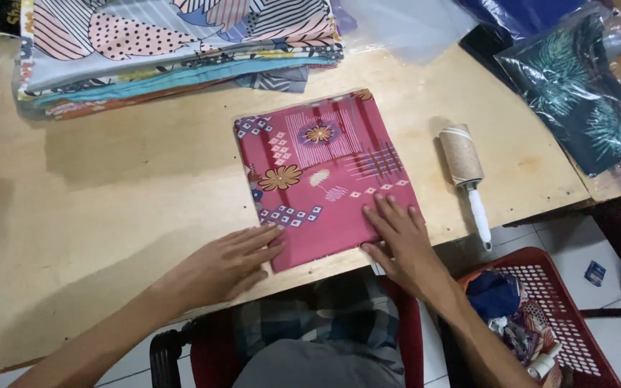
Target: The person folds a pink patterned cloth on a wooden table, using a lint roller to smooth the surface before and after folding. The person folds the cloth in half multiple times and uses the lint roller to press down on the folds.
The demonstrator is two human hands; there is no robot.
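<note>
So our right hand (397,241) is lying flat, fingers spread and released, pressing down on the near right corner of the folded pink patterned cloth (325,176). Not grasping anything, just palm down on the fabric. Our left hand (228,262) is also open and flat, fingertips just touching the cloth's near left edge while the palm sits on the bare wooden table (95,201).

From both sets of fingers the cloth runs away toward 12 o'clock, maybe a hair toward 1 since the whole square is turned slightly clockwise. It's near enough square, so no real long axis to speak of. The right hand is the one properly on it; the left is only at the border.

Further out: a lint roller (465,172) lies at about 2 o'clock from the right hand, apart from the cloth, handle pointing back toward us. A stack of folded printed fabrics (174,50) sits at 11 o'clock, bagged cloths (583,93) at 2, and a red basket (562,309) on the floor at 4.
</note>
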